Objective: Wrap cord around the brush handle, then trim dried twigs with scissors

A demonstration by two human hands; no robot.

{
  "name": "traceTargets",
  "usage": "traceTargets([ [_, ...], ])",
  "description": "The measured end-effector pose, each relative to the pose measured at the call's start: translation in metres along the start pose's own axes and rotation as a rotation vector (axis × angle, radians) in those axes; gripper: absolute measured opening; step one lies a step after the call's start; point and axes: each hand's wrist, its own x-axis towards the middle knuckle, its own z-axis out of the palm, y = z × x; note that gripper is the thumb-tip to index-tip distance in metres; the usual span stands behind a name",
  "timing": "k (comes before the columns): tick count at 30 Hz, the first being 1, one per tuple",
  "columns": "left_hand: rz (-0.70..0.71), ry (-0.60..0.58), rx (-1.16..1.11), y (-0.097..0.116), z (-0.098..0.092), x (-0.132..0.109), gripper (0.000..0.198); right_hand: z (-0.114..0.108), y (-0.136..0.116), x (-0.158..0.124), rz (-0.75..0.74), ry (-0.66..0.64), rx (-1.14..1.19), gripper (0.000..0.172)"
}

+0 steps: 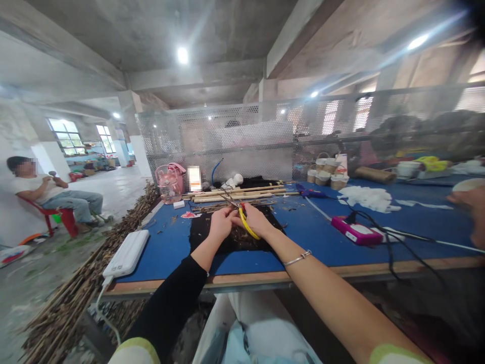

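The right hand [254,218] has its grip closed around yellow-handled scissors [248,226], their blades pointing away from the wearer, over the middle of the blue surface [159,258]. The left hand [221,222] is right up against it, fingers drawn together near the blades; I can't make out whether that grip is pinching anything. Beneath both lies a black cloth [199,237] strewn with brownish bits, and just beyond it pale sticks [246,192] run crosswise.

Over by the wearer's left, a white power bank [127,253] with a cable plugged in rests near the surface's edge, and a pink bag [176,174] stands farther back. Across on the other side I see a magenta power strip [356,231], a heap of white material [369,198] and, behind that, a cluster of small baskets [322,177]. Dried stalks [94,258] are piled alongside the surface, and past them a person [47,187] sits on a red chair [68,221].
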Motion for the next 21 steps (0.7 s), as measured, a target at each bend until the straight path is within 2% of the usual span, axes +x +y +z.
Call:
traceTargets([
  [4,0.053,-0.012,0.042,-0.0039,-0.0018,0.0021,0.023,-0.0032,-0.0011,-0.0011,0.017,-0.045,0.044,0.051],
  [8,0.050,-0.026,0.006,-0.0060,-0.0020,0.0037,0.022,-0.0048,-0.0014,-0.0012,0.022,-0.017,0.020,0.046],
  [13,-0.011,-0.045,-0.077,-0.0042,-0.0001,0.0031,0.022,-0.0036,0.0007,-0.0001,0.020,-0.015,0.043,0.043],
  [21,-0.061,-0.021,-0.088,-0.0021,0.0001,0.0030,0.026,0.0000,0.0039,0.0022,0.038,-0.027,0.118,0.039],
])
